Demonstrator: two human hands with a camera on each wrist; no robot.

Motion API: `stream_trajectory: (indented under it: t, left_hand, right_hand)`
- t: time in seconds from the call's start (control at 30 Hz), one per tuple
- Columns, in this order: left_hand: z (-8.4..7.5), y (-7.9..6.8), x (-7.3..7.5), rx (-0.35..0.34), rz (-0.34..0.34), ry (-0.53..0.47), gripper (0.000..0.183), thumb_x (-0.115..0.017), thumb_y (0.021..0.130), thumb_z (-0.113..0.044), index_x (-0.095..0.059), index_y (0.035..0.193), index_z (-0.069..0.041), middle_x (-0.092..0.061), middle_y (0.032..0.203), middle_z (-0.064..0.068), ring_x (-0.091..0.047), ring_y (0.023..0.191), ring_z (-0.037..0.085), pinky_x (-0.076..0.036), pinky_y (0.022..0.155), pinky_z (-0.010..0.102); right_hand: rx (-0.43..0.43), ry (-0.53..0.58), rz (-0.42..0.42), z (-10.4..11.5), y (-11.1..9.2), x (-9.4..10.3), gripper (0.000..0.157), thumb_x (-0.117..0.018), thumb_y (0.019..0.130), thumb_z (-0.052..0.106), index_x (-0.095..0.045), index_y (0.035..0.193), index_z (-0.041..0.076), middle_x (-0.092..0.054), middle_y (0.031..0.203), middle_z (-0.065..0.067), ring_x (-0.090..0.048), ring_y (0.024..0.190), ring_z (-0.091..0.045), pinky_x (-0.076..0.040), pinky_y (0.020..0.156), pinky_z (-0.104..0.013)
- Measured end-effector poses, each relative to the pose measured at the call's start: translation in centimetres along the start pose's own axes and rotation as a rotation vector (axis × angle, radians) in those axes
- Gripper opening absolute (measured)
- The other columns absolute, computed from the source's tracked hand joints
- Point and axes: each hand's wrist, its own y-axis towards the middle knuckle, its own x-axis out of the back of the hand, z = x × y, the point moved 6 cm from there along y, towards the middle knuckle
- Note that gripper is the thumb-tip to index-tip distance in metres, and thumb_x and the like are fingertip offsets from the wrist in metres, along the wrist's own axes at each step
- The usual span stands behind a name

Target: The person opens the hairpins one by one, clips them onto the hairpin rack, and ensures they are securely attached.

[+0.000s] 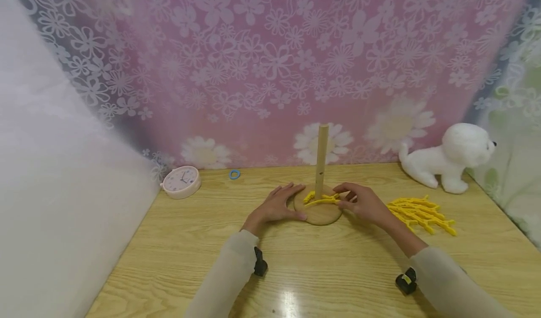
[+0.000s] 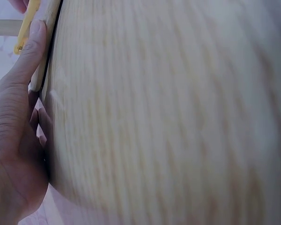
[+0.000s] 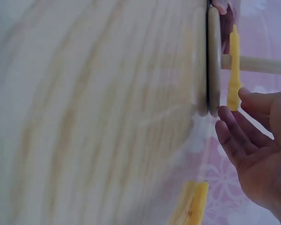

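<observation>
A round wooden base (image 1: 322, 218) lies on the table with an upright wooden post (image 1: 322, 156) at its middle. My left hand (image 1: 279, 203) spans the base's left edge, fingers spread and extended toward the back; its straight thumb (image 2: 32, 47) rests on the rim. The right hand (image 1: 363, 204) pinches one end of a yellow branch-shaped piece (image 3: 234, 70) between thumb and fingertips. This forked piece lies low across the foot of the post, just above the base, one arm in front of the post.
Several more yellow branch-shaped pieces (image 1: 422, 213) lie in a pile right of the right hand. A white plush dog (image 1: 448, 156) stands at the back right. A pink clock (image 1: 182, 182) and a blue ring (image 1: 234, 174) sit at the back left, near the flowered curtain (image 1: 262, 73).
</observation>
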Motion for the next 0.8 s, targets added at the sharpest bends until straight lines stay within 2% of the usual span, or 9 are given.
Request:
stream_trajectory:
  t: [0.13,0.37,0.43,0.53,0.57,0.67,0.8]
  left_hand:
    - [-0.2,-0.4,0.4,0.013,0.002,0.010,0.100,-0.080,0.084,-0.061,-0.031,0.166,-0.031,-0.025,0.172,0.002,-0.009,0.161,0.023,-0.002,0.130,0.049]
    - [-0.4,-0.4,0.3,0.017,0.010,0.017,0.099,-0.079,0.085,-0.061,-0.029,0.166,-0.033,-0.024,0.172,0.000,-0.009,0.161,0.021,-0.002,0.130,0.048]
    - [-0.3,-0.4,0.2,0.017,0.006,0.017,0.099,-0.078,0.085,-0.062,-0.030,0.166,-0.033,-0.024,0.172,-0.001,-0.009,0.161,0.020,-0.002,0.130,0.047]
    - [-0.3,-0.4,0.1,0.019,0.005,0.018,0.099,-0.078,0.085,-0.062,-0.030,0.166,-0.033,-0.025,0.172,-0.002,-0.009,0.161,0.019,-0.003,0.130,0.047]
    - [-0.4,-0.4,0.2,0.019,0.006,0.017,0.099,-0.078,0.084,-0.063,-0.030,0.166,-0.033,-0.025,0.172,-0.002,-0.009,0.161,0.019,-0.003,0.130,0.048]
    - [-0.6,-0.5,0.3,0.024,0.011,0.006,0.099,-0.079,0.084,-0.064,-0.030,0.165,-0.035,-0.023,0.173,-0.002,-0.008,0.161,0.022,-0.003,0.130,0.050]
    - [-0.5,-0.6,0.4,0.037,0.009,0.001,0.099,-0.078,0.083,-0.065,-0.029,0.165,-0.038,-0.022,0.173,-0.003,-0.006,0.162,0.022,-0.004,0.130,0.050]
  right_hand:
    - [-0.001,0.013,0.008,0.3,-0.7,0.8,0.039,-0.070,0.102,0.017,-0.064,0.138,0.003,-0.068,0.132,-0.018,-0.070,0.103,-0.031,-0.061,0.084,-0.046]
    - [-0.047,0.026,0.007,-0.2,-3.4,3.6,0.049,-0.067,0.104,0.027,-0.055,0.149,0.009,-0.060,0.145,-0.017,-0.069,0.110,-0.031,-0.060,0.080,-0.028]
    - [-0.042,0.004,-0.023,-0.7,-4.4,4.6,0.051,-0.068,0.104,0.027,-0.054,0.150,0.011,-0.060,0.145,-0.017,-0.069,0.110,-0.026,-0.059,0.080,-0.025]
    - [-0.023,-0.018,-0.080,-1.6,-6.0,6.2,0.056,-0.070,0.102,0.024,-0.050,0.154,0.012,-0.061,0.143,-0.015,-0.068,0.107,-0.007,-0.057,0.080,-0.018]
    - [-0.019,-0.021,-0.095,-1.9,-6.5,6.7,0.058,-0.071,0.102,0.022,-0.049,0.155,0.011,-0.061,0.143,-0.012,-0.066,0.105,-0.002,-0.056,0.079,-0.016]
    - [-0.041,0.004,-0.121,-3.3,-8.1,8.1,0.062,-0.072,0.101,0.018,-0.045,0.156,0.008,-0.060,0.140,0.010,-0.062,0.103,0.009,-0.055,0.076,-0.014]
    - [-0.110,0.038,-0.135,-5.0,-9.7,9.1,0.062,-0.072,0.101,0.018,-0.045,0.155,0.003,-0.048,0.130,0.038,-0.060,0.102,0.012,-0.056,0.073,-0.016]
